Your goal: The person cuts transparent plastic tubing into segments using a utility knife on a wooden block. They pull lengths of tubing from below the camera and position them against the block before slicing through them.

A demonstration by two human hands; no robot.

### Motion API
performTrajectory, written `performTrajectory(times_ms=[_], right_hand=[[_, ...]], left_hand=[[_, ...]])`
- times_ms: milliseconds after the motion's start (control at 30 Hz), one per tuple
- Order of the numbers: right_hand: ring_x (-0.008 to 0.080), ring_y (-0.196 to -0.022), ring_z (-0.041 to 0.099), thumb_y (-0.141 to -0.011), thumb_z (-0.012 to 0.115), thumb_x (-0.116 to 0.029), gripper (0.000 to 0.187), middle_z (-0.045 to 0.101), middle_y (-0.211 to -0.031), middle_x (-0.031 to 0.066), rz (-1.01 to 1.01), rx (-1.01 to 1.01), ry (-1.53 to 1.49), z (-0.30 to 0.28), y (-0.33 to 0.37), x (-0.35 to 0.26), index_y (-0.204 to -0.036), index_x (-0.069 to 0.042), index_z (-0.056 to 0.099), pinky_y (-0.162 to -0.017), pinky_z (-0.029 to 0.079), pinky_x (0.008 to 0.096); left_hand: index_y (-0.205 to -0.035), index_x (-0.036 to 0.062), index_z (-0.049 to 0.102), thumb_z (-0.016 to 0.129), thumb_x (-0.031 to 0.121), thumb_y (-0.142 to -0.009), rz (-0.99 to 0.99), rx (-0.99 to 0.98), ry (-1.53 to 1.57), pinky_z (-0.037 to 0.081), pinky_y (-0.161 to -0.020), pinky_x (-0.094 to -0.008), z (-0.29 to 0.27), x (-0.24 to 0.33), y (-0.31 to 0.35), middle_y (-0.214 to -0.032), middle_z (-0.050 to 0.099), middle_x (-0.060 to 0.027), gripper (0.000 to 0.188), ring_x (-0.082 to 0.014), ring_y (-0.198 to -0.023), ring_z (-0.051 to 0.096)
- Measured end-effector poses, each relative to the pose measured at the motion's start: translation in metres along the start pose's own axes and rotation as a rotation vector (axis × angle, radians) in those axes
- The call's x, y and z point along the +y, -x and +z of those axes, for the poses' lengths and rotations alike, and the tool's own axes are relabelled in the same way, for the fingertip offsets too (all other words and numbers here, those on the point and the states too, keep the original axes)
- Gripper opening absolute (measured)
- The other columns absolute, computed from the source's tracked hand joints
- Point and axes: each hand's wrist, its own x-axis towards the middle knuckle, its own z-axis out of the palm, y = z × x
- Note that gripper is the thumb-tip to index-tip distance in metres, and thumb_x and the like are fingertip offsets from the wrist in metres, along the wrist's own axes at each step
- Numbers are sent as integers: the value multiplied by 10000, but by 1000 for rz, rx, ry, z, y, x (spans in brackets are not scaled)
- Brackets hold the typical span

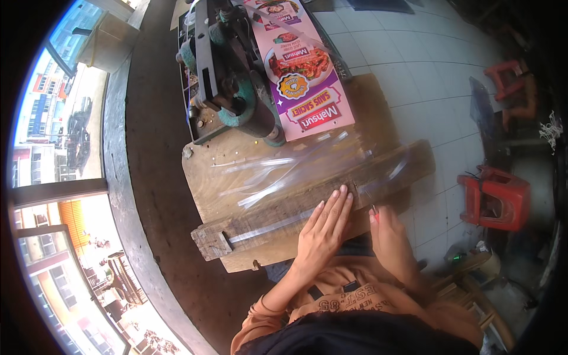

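A long rough wooden plank [281, 205] lies slantwise over a wooden table top [204, 171]. Along the plank runs a narrow translucent plastic strip [269, 229], with a small block [225, 241] at its left end. My left hand [324, 228] lies flat on the plank and strip, fingers stretched out and close together. To its right, my right hand [390, 236] is closed around a small tool with a red part [374, 213] and a thin metal tip pointing at the plank. Most of that tool is hidden by my fingers. Loose clear strips [275, 180] lie behind the plank.
A dark and green metal machine [236, 89] stands on the far left of the table, beside a long pink printed sheet or carton [305, 89]. Red plastic stools [496, 198] stand on the tiled floor [396, 83] at right. A ledge [127, 148] runs along the left.
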Motion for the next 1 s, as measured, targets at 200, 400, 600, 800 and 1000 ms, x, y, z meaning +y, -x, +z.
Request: performTrajectory(times_ms=[200,400,600,800,1000], right_hand=[[482,-691,550,-946,415,-158,176,564,-704,281,169,-69,-40,11,-3,-9,-977,14,430,-555,402,530],[409,-579,589,-936,437,-112,158,562,-612,244,2,2,57,8,-4,-8,-890,34,396,-449,440,439],[403,-570,586,-931,445,-104,155,556,-607,236,-13,9,37,11,-7,-11,-883,36,400,-453,439,430],[403,-573,588,-927,451,-99,153,558,-615,235,0,-9,42,12,-7,-10,-883,39,401,-457,443,430],[428,-616,579,-927,444,-111,149,562,-652,254,58,-37,13,11,-6,-10,-908,31,408,-493,438,461]], left_hand=[[-1290,80,489,612,197,-821,-10,35,-2,372,-994,-328,-2,-2,0,-1354,469,-71,499,-172,-1243,453],[-1281,93,506,607,192,-826,-18,56,19,376,-991,-330,1,1,-2,-1341,483,-71,477,-171,-1230,467],[-1271,100,518,611,195,-821,-10,51,19,390,-978,-328,0,1,-3,-1329,497,-69,470,-170,-1213,484],[-1260,105,531,619,199,-816,-13,55,11,397,-972,-325,0,1,-3,-1319,508,-66,463,-166,-1202,496],[-1260,106,534,634,193,-805,-20,54,19,397,-971,-323,0,1,-4,-1317,512,-64,474,-165,-1200,499]])
